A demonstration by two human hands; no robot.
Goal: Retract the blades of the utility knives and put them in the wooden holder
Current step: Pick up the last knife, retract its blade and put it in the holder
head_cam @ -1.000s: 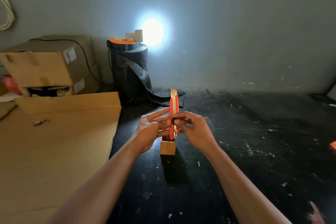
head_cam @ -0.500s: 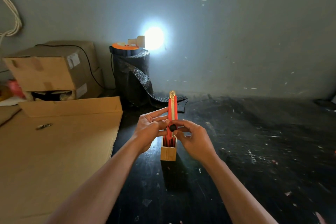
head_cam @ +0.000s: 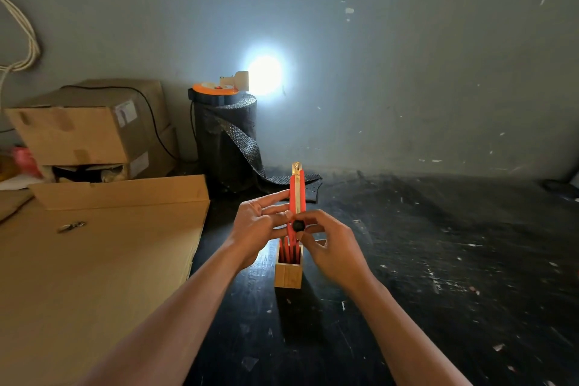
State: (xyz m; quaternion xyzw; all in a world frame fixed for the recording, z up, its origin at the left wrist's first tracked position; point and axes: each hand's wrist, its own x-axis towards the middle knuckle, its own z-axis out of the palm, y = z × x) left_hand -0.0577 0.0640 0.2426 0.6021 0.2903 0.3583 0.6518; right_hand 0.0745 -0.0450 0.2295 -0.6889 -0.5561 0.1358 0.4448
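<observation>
Left hand (head_cam: 260, 222) steadied the red utility knife (head_cam: 295, 197) from its left side, thumb and fingers pressed against the body while the index finger lay extended along it, presumably so the handle could not twist while the slider was worked. That knife stood upright, its lower end hidden behind the fingers directly above the wooden holder (head_cam: 288, 273); whether it touched the holder could not be determined. A short metallic tip showed at its top, so the blade was judged not yet fully retracted. Right hand (head_cam: 326, 247) pinched the black slider knob (head_cam: 298, 224) between thumb and fingertip, a grip suited to drawing the blade down. Other red knives (head_cam: 286, 249) already stood inside the holder, which rested on the dark worktable (head_cam: 438, 260). White labels on the cardboard boxes (head_cam: 87, 125) at far left were too small to read; no brand marking was legible on the knife.
</observation>
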